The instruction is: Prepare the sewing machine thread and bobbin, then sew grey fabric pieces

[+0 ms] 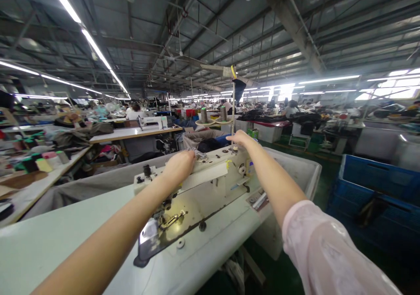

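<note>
A white sewing machine (213, 172) stands on a pale worktable (82, 225), its metal bed plate lit by a lamp. My left hand (180, 166) is over the top of the machine head, fingers curled and closed; whatever they hold is hidden behind the hand. At the back of the machine, beside the upright rod of the thread stand (233, 107), my right hand (242, 138) is closed with its fingertips pointing left. Anything in that grip is too small to make out. Two dark thread cones (223, 113) sit on the stand's round holders behind the machine.
A grey bin (305, 168) borders the table's far side. Blue plastic crates (377, 185) stand on the floor at right. To the left, another table holds several thread spools (46, 163). Farther back are a second sewing machine (154, 122) and people at work.
</note>
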